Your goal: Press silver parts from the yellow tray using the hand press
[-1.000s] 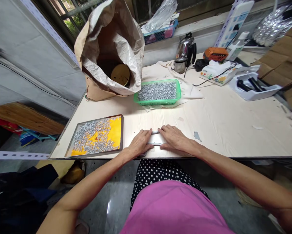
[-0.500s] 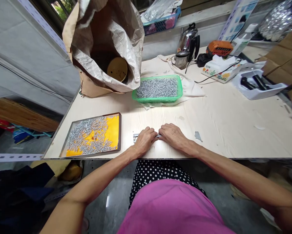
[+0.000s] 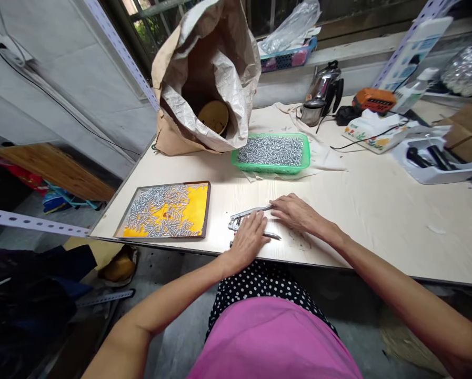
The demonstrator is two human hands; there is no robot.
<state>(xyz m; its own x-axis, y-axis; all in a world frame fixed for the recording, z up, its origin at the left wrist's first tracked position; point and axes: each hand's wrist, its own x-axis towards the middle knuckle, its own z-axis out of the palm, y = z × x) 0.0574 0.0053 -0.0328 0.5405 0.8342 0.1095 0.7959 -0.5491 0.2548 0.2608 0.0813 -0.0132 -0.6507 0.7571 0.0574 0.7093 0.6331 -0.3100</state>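
Observation:
A small metal hinge-like tool [image 3: 244,217] with two thin arms lies near the table's front edge. My left hand [image 3: 248,241] rests flat on its lower arm, fingers stretched out. My right hand [image 3: 294,211] lies beside it, fingertips touching the end of the upper arm. A dark-framed yellow tray [image 3: 168,211] covered with several small silver screws sits to the left. Behind the hands stands a green basket [image 3: 273,152] full of the same screws.
A big paper sack [image 3: 208,79] with a round tin inside stands at the back left. Kettle [image 3: 321,89], orange device [image 3: 373,99], tissue box [image 3: 372,129] and white tray [image 3: 437,158] line the back right. The pale wooden table [image 3: 378,210] ends just before my lap.
The metal tool's arms have spread apart and it now shows between my hands. My left hand slid down toward the table edge; the view shifted so everything sits further right.

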